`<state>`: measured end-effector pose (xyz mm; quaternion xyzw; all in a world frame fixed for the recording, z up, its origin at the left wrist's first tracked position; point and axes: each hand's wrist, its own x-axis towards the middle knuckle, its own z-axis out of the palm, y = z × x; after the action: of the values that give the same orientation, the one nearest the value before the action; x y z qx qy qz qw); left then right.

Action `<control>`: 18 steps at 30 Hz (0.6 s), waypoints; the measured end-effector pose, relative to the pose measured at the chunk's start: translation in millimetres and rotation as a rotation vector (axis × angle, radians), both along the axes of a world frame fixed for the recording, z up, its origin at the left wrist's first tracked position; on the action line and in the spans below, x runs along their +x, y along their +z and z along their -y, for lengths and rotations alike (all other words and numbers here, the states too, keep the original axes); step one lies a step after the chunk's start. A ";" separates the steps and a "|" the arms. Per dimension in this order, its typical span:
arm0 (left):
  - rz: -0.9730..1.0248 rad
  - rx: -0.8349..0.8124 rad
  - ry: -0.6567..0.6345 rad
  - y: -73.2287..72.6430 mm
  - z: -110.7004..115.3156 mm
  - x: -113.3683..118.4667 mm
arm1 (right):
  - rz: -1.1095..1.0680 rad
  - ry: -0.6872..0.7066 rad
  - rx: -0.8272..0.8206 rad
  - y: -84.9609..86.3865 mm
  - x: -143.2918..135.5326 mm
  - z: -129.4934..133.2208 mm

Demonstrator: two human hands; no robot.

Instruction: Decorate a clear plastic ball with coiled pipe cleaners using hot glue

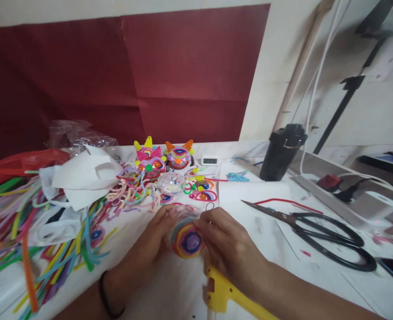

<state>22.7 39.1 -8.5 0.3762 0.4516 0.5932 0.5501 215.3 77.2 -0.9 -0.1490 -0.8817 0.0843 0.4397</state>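
Observation:
A clear plastic ball (188, 240) wrapped in rings of coloured pipe cleaner, purple at the centre with blue, yellow and red around it, is between my two hands. My left hand (154, 238) closes around its left side. From the right, my right hand (228, 238) has its bent fingers against the ball's edge. Some fingertips are hidden behind the ball or blurred. Below my right hand lies a yellow glue gun (231, 295), partly covered by that hand. Just beyond the ball are a clear plastic shell (170, 183) and a coiled pipe-cleaner eye piece (206, 195).
Large black-handled scissors (326, 238) and a red pipe cleaner (290, 201) lie to the right. A black bottle (283, 153) stands behind them. Loose pipe cleaners (63, 262) and crumpled white paper (86, 178) crowd the left. Two finished-looking horned ornaments (179, 156) and a small digital clock (210, 160) stand at the back.

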 end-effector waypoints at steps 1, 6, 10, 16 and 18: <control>-0.023 -0.009 -0.011 4.1 0.4 -1.6 | 0.002 0.001 0.008 0.1 0.3 0.6; -0.091 -0.034 -0.036 23.5 7.5 -5.3 | 0.003 0.022 0.043 1.9 -0.2 3.3; -0.181 -0.024 -0.002 29.7 15.5 2.3 | -0.021 0.043 0.042 1.9 -2.2 5.6; -0.311 -0.073 0.087 32.0 18.6 16.0 | -0.077 0.104 0.053 0.9 -6.9 9.3; -0.343 -0.083 0.116 32.8 18.6 17.7 | -0.112 0.091 0.041 -1.3 -7.9 10.1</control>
<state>40.4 20.4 24.2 0.4221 0.5840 0.5319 0.4448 207.4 67.1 -2.1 -0.0948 -0.8631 0.0944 0.4870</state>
